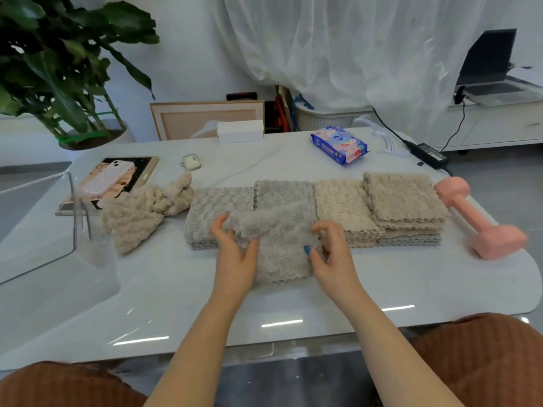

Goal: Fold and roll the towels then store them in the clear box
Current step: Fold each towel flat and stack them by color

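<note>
A pink dumbbell [482,218], a blue wipes pack [340,145], a phone [107,177], an earbud case [191,162] and a white box [240,131] lie on the white surface [176,304], a potted plant [58,69] behind.

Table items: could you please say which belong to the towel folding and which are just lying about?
Job: grey fluffy towel, flat towel stacks, crumpled beige towel, clear plastic box.
Lying about: pink dumbbell, blue wipes packet, white phone, white earbud case, black adapter.

White table [176,289] bears towels [405,201], dumbbell [479,218], wipes [339,145].
</note>
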A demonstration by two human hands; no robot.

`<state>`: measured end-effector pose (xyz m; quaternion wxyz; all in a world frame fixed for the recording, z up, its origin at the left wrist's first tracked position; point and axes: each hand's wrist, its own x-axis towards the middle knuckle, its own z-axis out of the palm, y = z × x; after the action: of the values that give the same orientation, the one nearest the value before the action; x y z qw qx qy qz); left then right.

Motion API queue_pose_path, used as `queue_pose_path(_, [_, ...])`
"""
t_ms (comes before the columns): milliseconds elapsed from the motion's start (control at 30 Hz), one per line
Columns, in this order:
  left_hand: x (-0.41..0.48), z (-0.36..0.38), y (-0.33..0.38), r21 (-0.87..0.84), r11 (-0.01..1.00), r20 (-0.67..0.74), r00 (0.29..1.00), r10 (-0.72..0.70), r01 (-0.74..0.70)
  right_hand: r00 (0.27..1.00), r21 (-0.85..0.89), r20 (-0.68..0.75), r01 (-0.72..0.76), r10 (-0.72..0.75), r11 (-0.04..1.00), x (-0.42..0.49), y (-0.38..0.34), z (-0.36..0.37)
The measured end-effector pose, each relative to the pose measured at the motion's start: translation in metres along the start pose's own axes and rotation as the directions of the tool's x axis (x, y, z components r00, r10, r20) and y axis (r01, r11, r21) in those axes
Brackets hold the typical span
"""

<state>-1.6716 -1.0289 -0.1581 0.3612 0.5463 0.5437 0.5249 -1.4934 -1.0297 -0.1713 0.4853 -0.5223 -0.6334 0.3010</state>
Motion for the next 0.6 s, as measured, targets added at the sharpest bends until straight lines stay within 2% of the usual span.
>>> queue_pose_path(100, [0.045,0.016,0.016,0.143,0.967,0.028,0.978,0.207,-0.209,0.988,-0.086,-0.122,0.081,-0.092,0.993,0.036,-0.007,-0.009])
queue_pose_path(200, [0.098,0.035,0.028,0.312,0.899,0.036,0.949,0.312,-0.307,0.988,-0.176,-0.142,0.037,-0.062,0.984,0.084,-0.011,-0.011])
queue_pose_path(233, [0.111,0.040,0.023,0.354,0.891,0.057,0.958,0.282,-0.284,0.995,-0.213,-0.101,-0.014,-0.008,0.977,0.096,-0.007,-0.010])
queue_pose_path(300, [0.131,0.049,-0.005,0.468,0.865,0.142,0.981,0.130,-0.182,0.992,-0.316,0.016,-0.111,0.122,0.942,0.111,0.011,0.000])
queue_pose_path(367, [0.130,0.058,-0.039,0.607,0.792,0.211,0.974,-0.080,-0.066,0.965,-0.480,0.130,-0.140,0.228,0.866,0.110,0.034,0.015])
queue_pose_path(433, [0.126,0.067,-0.057,0.695,0.719,0.212,0.952,-0.219,0.011,0.943,-0.600,0.169,-0.132,0.287,0.789,0.109,0.051,0.025])
queue_pose_path(600, [0.131,0.070,-0.048,0.721,0.690,0.204,0.930,-0.306,0.068,0.930,-0.664,0.183,-0.123,0.320,0.738,0.116,0.053,0.028])
